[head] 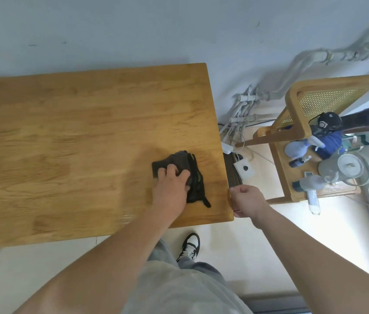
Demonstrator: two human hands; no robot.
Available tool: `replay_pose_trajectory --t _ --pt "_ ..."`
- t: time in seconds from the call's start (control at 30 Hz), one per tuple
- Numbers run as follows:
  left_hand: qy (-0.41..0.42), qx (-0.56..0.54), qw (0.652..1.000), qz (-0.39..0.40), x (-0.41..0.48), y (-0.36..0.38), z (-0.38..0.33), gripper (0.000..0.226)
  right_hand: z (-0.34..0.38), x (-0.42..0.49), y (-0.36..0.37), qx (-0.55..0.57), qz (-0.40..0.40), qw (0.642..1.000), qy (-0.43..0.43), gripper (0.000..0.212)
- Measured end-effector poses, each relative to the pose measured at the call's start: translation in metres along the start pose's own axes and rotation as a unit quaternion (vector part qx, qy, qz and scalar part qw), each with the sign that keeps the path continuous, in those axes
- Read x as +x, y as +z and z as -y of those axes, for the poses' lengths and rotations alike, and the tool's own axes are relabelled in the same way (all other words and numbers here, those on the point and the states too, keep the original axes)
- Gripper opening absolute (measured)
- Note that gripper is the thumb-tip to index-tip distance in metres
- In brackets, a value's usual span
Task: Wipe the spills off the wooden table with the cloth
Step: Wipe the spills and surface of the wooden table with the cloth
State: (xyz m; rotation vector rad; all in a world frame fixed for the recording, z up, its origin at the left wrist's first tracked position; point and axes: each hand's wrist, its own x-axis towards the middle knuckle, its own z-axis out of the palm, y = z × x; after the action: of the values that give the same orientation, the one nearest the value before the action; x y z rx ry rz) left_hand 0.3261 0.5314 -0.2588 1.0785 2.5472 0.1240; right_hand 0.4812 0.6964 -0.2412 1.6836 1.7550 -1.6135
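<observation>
The wooden tabletop fills most of the view, and I stand at its near right corner, mid-wipe: my left hand presses flat on the dark cloth, fingers spread over its near half, a grip that pins the cloth down more than it closes around it. The cloth lies bunched on the tabletop near the right edge, a green-edged fold and a dark tail trailing toward the corner. My right hand rests against that edge, fingers curled loosely on the wood and holding nothing that I can see, steadying me as I lean. A faintly darker, damp-looking patch spreads left of the cloth; I cannot pick out any distinct spill on the grain, so I judge the wiping well under way at this end. The next move, as I read it, calls for steady downward pressure and a stroke across whatever stretch remains wet, keeping the trailing tail from dragging off the edge. To the right, well apart from the tabletop, a low wooden cart carries spray bottles and a lidded pale pot; their contents are hidden.
</observation>
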Motion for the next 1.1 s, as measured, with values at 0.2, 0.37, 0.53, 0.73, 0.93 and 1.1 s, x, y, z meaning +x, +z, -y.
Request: replay_pose_trajectory --t 0.2,0.37,0.53,0.73,0.93,1.1 --pt "0.292 0.084 0.947 0.102 -0.014 0.010 -0.050 0.035 0.010 0.007 -0.010 -0.017 0.007 0.998 0.056 0.015" --pt "0.171 0.037 0.982 0.076 0.057 -0.019 -0.012 0.034 0.029 0.022 -0.016 -0.037 -0.008 0.998 0.042 0.017" --pt "0.070 0.014 0.997 0.042 0.081 -0.020 -0.029 0.029 0.086 0.056 -0.007 -0.071 0.015 0.997 0.002 0.020" --pt "0.452 0.119 0.878 0.103 0.119 -0.032 0.012 0.029 0.152 0.093 0.000 -0.160 -0.011 0.986 -0.042 0.033" --pt "0.089 -0.070 0.993 -0.031 0.204 -0.055 0.037 0.036 0.176 0.120 0.002 -0.210 -0.067 0.974 -0.050 0.042" --pt "0.332 0.019 0.942 0.031 0.194 -0.040 0.029 0.032 0.191 0.136 0.004 -0.144 -0.093 0.984 -0.055 0.044"
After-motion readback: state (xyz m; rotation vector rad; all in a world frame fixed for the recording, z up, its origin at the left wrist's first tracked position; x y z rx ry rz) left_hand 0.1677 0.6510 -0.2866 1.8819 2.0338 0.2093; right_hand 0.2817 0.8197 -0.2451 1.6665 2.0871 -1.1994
